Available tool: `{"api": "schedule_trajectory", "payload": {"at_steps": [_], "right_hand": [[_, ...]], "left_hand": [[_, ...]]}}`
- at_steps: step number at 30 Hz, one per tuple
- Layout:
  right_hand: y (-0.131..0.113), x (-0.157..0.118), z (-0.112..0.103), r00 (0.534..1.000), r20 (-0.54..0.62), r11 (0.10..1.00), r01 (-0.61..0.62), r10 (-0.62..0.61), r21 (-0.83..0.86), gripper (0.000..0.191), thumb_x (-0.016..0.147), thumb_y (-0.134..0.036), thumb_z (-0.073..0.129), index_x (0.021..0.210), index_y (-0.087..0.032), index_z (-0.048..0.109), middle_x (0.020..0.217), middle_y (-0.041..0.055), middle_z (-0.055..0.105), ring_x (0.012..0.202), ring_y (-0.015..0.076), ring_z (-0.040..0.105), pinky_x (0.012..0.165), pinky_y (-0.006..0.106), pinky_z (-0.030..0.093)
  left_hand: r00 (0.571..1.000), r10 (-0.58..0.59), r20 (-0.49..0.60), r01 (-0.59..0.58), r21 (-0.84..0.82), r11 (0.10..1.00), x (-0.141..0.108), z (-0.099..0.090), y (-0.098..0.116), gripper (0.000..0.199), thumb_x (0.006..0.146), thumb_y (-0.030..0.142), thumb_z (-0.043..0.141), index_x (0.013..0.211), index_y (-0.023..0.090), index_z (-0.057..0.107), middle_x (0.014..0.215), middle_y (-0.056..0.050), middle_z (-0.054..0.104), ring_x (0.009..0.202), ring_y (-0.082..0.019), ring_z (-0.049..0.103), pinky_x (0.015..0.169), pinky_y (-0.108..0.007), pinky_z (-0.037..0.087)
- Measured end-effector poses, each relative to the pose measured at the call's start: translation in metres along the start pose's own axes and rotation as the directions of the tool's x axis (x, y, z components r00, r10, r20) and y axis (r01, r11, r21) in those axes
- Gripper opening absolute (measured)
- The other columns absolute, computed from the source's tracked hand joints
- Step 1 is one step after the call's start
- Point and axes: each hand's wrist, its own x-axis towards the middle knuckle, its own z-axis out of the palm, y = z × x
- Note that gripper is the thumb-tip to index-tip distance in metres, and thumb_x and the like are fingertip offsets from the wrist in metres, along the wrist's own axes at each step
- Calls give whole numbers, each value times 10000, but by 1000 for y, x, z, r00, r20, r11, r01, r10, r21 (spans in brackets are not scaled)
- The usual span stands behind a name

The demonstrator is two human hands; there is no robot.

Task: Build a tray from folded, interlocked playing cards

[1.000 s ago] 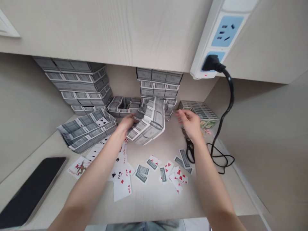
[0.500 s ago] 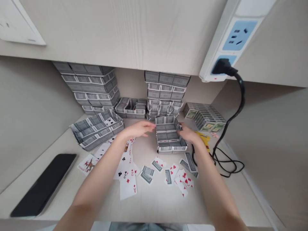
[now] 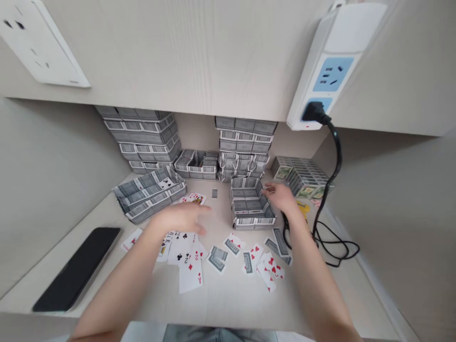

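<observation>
In the middle of the desk sits an open-topped box made of folded playing cards (image 3: 253,221), its patterned grey backs showing. My right hand (image 3: 280,195) is at its right wall, fingers bent around the upper edge. Over loose face-up playing cards (image 3: 190,275) on the left hovers my left hand (image 3: 181,217), slightly blurred, its thumb apart from the outstretched fingers and nothing in it. Between that hand and the box lies one small grey-backed piece (image 3: 214,193). Cut card pieces (image 3: 271,266), some with red hearts, are scattered in front of the box.
A longer card box (image 3: 149,192) stands left. Stacked card boxes (image 3: 146,137) and another stack (image 3: 245,137) rise behind. Right are clear-cased decks (image 3: 302,175), yellow-and-black scissors (image 3: 303,209) and a black cable (image 3: 333,175) from a power strip (image 3: 327,71). A phone (image 3: 76,270) lies left.
My left hand has moved away from the box, left and toward me, uncovering the small grey piece. My right hand has shifted slightly at the box wall. The view has tilted upward.
</observation>
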Motion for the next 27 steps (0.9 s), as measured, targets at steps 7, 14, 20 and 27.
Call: {"api": "schedule_trajectory", "payload": {"at_steps": [7,14,20,27], "right_hand": [[-29,-20,-31,960,-263,958,165,-101,235,223,766,-300,516,855,-158,664,779,70,695,732,190,638,718,304,457],[-101,-75,-30,880,-11,768,420,-474,484,250,843,-352,439,880,-212,641,686,-8,673,643,130,614,622,228,440],[-111,-105,40,823,322,883,418,-468,215,338,762,-473,533,913,-176,595,808,58,640,725,196,603,635,284,421],[-100,-131,92,903,173,914,363,-393,179,679,573,-560,670,1076,-146,477,1021,133,546,959,287,496,809,414,390]], "left_hand": [[993,-102,52,91,180,979,-39,53,-43,1048,436,559,699,1350,277,270,1456,-120,92,1320,-363,13,1024,-533,92],[982,-3,-188,48,236,970,-28,95,-47,695,765,606,366,1369,307,195,1472,-58,43,1332,-318,-9,1037,-506,58],[973,47,-227,13,258,966,7,99,-27,567,800,464,404,1335,310,293,1452,-70,169,1296,-360,127,979,-509,186],[957,26,-289,36,210,977,29,85,-17,480,723,287,506,1197,359,474,1185,-69,451,1031,-321,383,814,-456,335]]}}
